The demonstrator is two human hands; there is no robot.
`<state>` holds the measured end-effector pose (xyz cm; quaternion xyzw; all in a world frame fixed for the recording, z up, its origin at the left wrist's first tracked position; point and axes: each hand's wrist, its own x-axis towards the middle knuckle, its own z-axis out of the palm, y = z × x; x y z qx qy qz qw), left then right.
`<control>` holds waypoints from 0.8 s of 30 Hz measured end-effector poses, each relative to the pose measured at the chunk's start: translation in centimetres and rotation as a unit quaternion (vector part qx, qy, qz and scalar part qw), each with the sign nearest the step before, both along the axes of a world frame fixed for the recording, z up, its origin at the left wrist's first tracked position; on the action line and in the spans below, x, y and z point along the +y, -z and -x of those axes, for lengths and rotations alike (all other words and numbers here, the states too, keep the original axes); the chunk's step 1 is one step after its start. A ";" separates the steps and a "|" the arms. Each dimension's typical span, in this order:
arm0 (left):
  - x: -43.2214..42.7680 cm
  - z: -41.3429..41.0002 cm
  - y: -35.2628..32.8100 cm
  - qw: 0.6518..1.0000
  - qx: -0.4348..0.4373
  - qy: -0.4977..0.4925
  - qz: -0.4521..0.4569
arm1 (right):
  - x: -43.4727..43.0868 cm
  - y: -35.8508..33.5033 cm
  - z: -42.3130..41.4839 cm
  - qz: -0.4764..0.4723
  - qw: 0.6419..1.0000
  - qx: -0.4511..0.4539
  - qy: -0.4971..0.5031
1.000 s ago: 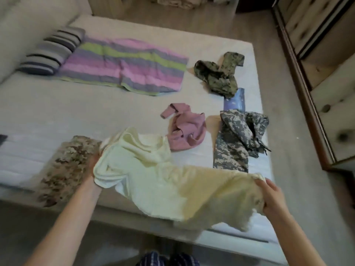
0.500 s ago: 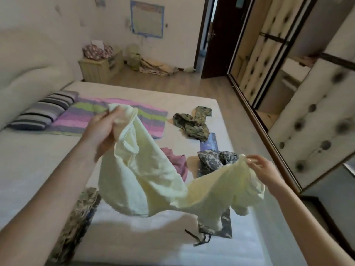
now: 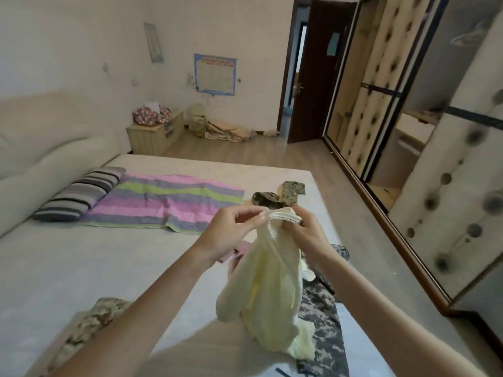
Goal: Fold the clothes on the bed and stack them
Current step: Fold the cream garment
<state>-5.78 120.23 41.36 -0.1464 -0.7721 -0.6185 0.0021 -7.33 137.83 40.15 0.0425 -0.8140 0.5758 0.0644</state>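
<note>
A pale yellow garment hangs in the air above the bed. My left hand and my right hand pinch its top edge close together, where a string of pearl-like beads runs. Under it lie a grey camouflage garment and a pink garment, mostly hidden. A tan camouflage piece lies flat at the near left. A dark green camouflage garment lies crumpled beyond my hands.
A striped pink, green and grey blanket and a striped pillow lie at the bed's far left by the headboard. A wardrobe with sliding doors lines the right. A nightstand stands far back.
My hands came together, bringing the yellow garment's two ends side by side, so it now hangs down in one bunch. The camera view rose.
</note>
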 end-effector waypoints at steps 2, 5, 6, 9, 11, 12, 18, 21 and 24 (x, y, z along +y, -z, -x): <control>-1.2 0.8 0.9 0.997 0.024 -0.012 0.077 | 0.8 -1.0 -0.2 0.061 0.998 -0.015 -0.019; -1.0 1.5 1.5 0.981 -0.004 0.075 0.178 | 1.9 -4.0 -1.1 0.069 0.991 -0.014 -0.113; -0.3 1.5 1.2 0.978 -0.002 0.106 0.182 | 2.0 -5.1 -1.5 0.060 0.987 -0.020 -0.146; 2.0 2.2 -0.4 0.972 0.018 0.212 0.095 | 2.5 -8.3 -2.2 0.058 0.969 -0.060 -0.234; 3.1 2.8 -1.9 0.967 0.019 0.243 0.067 | 3.6 -10.0 -2.1 0.073 0.967 -0.076 -0.230; 3.3 3.1 -2.7 0.968 0.019 0.239 0.072 | 4.3 -10.7 -2.0 0.095 0.971 -0.086 -0.202; 3.2 5.2 -6.5 0.979 0.039 0.200 0.032 | 10.0 -12.3 -1.4 0.125 0.975 -0.171 -0.061; 4.2 5.5 -7.7 0.972 0.080 0.205 0.088 | 9.6 -12.7 -2.9 -0.204 0.956 -0.163 -0.131; 4.8 5.3 -7.5 0.963 0.109 0.197 0.150 | 9.9 -13.1 -2.6 -0.526 0.851 -0.003 -0.009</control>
